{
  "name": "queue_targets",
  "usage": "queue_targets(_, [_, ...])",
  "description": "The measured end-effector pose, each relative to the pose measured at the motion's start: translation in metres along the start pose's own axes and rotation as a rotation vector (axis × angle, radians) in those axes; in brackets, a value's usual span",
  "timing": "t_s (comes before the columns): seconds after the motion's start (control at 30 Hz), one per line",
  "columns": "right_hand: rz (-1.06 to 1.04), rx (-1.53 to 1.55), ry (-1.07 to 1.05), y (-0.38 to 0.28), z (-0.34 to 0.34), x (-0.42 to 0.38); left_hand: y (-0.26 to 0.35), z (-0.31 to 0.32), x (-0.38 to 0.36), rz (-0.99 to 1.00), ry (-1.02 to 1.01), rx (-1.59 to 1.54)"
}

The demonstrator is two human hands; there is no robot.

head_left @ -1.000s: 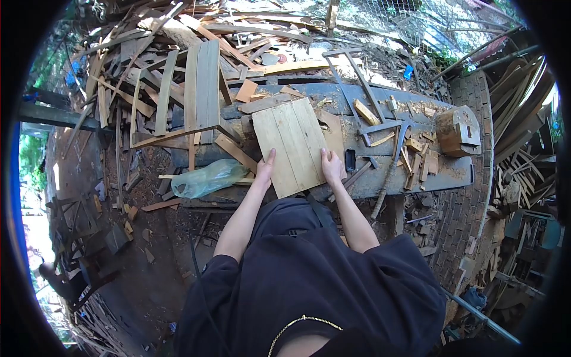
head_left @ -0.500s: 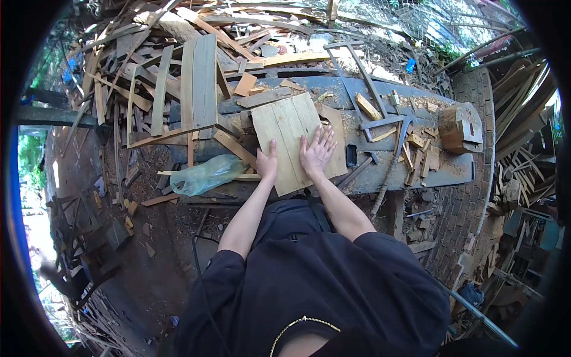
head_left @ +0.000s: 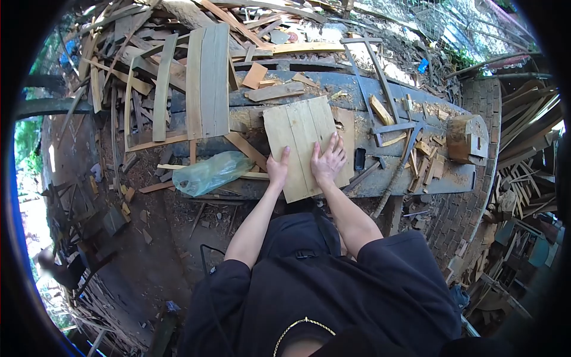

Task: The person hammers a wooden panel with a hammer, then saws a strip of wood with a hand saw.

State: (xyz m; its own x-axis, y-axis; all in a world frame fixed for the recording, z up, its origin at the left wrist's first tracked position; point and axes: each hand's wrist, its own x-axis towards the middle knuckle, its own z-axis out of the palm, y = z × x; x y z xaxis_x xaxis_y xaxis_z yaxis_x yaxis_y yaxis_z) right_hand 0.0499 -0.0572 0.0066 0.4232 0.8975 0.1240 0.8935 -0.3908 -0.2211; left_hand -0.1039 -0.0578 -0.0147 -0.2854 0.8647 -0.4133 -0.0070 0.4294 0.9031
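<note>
A light wooden panel (head_left: 303, 146) with long seams lies tilted at the bench's near edge, in front of my body. My left hand (head_left: 278, 169) holds its left edge, thumb on top and the other fingers mostly hidden beside or under the wood. Across the right side of the panel rests my right hand (head_left: 328, 162), fingers stretched out and slightly apart, their tips near the right edge. Another flat board (head_left: 346, 122) shows from under the panel on the right. The workbench (head_left: 262, 189) beneath is dark and worn.
Left of the panel are a greenish plastic bag (head_left: 211, 172) and a slatted curved wooden frame (head_left: 208, 83). To the right lie a frame saw (head_left: 383, 83), a black tray-like item (head_left: 360, 159), wood offcuts (head_left: 425, 169) and a wooden block (head_left: 468, 140). Scrap wood is piled behind.
The whole view has shifted slightly. My right hand's fingers are less spread and sit closer to the panel's right edge. My left hand stays at the left edge.
</note>
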Motion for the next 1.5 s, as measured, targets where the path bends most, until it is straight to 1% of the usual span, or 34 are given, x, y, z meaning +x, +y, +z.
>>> queue_targets(0.03, [0.009,0.005,-0.005,0.0,-0.001,-0.001,0.002,-0.002,0.0,0.007,0.006,-0.003])
queue_targets(0.1, [0.008,0.018,0.0,-0.001,-0.002,0.001,0.005,-0.003,-0.001,-0.046,-0.085,-0.079])
queue_targets(0.13, [0.012,0.01,0.006,-0.001,-0.003,0.0,0.004,-0.004,-0.003,-0.041,-0.077,-0.083])
queue_targets(0.2, [-0.004,0.016,0.019,-0.002,-0.004,0.001,0.002,-0.007,0.0,-0.133,-0.171,-0.183])
queue_targets(0.23, [0.01,0.022,0.008,-0.002,-0.004,0.002,0.0,-0.01,0.003,-0.121,-0.156,-0.189])
queue_targets(0.3, [0.028,0.035,0.017,0.0,-0.004,0.004,-0.003,-0.011,0.007,-0.224,-0.26,-0.388])
queue_targets(0.33, [0.015,0.042,0.033,0.005,-0.003,0.012,0.006,-0.009,0.009,-0.205,-0.257,-0.399])
queue_targets(0.4, [0.098,0.291,-0.096,0.023,-0.005,0.018,0.018,-0.014,0.0,-0.177,-0.288,-0.414])
queue_targets(0.43, [0.096,0.395,-0.141,0.034,-0.013,0.023,0.022,-0.018,-0.003,-0.171,-0.273,-0.419])
queue_targets(0.47, [0.08,0.399,-0.15,0.055,-0.013,0.028,0.024,-0.022,-0.006,-0.177,-0.316,-0.395])
queue_targets(0.5, [0.198,0.616,-0.322,0.078,-0.008,0.037,0.03,-0.026,-0.007,-0.175,-0.354,-0.372])
queue_targets(0.53, [0.312,0.829,-0.501,0.093,-0.005,0.048,0.04,-0.031,-0.011,-0.159,-0.329,-0.381])
queue_targets(0.6, [0.435,1.013,-0.77,0.1,-0.05,0.053,0.059,-0.046,-0.032,-0.126,-0.387,-0.383])
queue_targets(0.63, [0.387,1.183,-0.888,0.123,-0.049,0.055,0.061,-0.054,-0.038,-0.118,-0.397,-0.369])
queue_targets(0.67, [0.337,1.347,-1.017,0.14,-0.041,0.054,0.071,-0.063,-0.047,-0.102,-0.351,-0.378])
queue_targets(0.73, [0.285,1.599,-1.022,0.105,-0.095,0.038,0.105,-0.085,-0.071,-0.125,-0.432,-0.422])
queue_targets(0.77, [0.244,1.576,-1.093,0.112,-0.094,0.037,0.114,-0.093,-0.081,-0.101,-0.369,-0.434])
queue_targets(0.8, [0.204,1.549,-1.165,0.119,-0.09,0.036,0.122,-0.1,-0.092,-0.047,-0.369,-0.432])
queue_targets(0.83, [0.205,1.538,-1.156,0.107,-0.097,0.032,0.132,-0.111,-0.099,0.011,-0.368,-0.425])
queue_targets(0.87, [0.208,1.527,-1.143,0.093,-0.115,0.031,0.145,-0.125,-0.107,0.034,-0.306,-0.431])
queue_targets(0.93, [0.116,1.578,-1.106,0.07,-0.132,0.038,0.176,-0.152,-0.128,0.057,-0.326,-0.382])
queue_targets(0.97, [0.125,1.551,-1.026,0.023,-0.18,0.032,0.192,-0.165,-0.139,0.107,-0.266,-0.369])
queue_targets(1.0, [-0.002,1.513,-1.056,-0.022,-0.22,0.034,0.203,-0.19,-0.156,0.136,-0.177,-0.376])
queue_targets(1.07, [-0.211,1.547,-1.058,-0.042,-0.223,0.045,0.224,-0.215,-0.174,0.198,-0.126,-0.469])
queue_targets(1.1, [-0.242,1.548,-1.087,-0.055,-0.228,0.047,0.234,-0.226,-0.188,0.246,-0.03,-0.446])
queue_targets(1.17, [-0.598,1.667,-1.16,-0.088,-0.236,0.052,0.237,-0.244,-0.201,0.311,0.067,-0.494])
queue_targets(1.23, [-0.68,1.641,-1.189,-0.113,-0.242,0.048,0.243,-0.255,-0.218,0.438,0.205,-0.566])
queue_targets(1.27, [-0.721,1.614,-1.179,-0.121,-0.245,0.043,0.248,-0.261,-0.229,0.444,0.236,-0.565])
queue_targets(1.33, [-0.715,1.563,-1.187,-0.139,-0.252,0.034,0.258,-0.273,-0.248,0.473,0.411,-0.584])
queue_targets(1.37, [-0.691,1.513,-1.164,-0.149,-0.256,0.029,0.259,-0.277,-0.252,0.535,0.458,-0.617])
queue_targets(1.4, [-0.698,1.513,-1.174,-0.16,-0.271,0.021,0.265,-0.281,-0.259,0.539,0.469,-0.616])
queue_targets(1.47, [-0.837,1.285,-1.084,-0.182,-0.31,0.004,0.275,-0.29,-0.271,0.585,0.556,-0.657])
queue_targets(1.5, [-0.946,1.257,-1.094,-0.188,-0.317,0.004,0.273,-0.297,-0.271,0.618,0.543,-0.647])
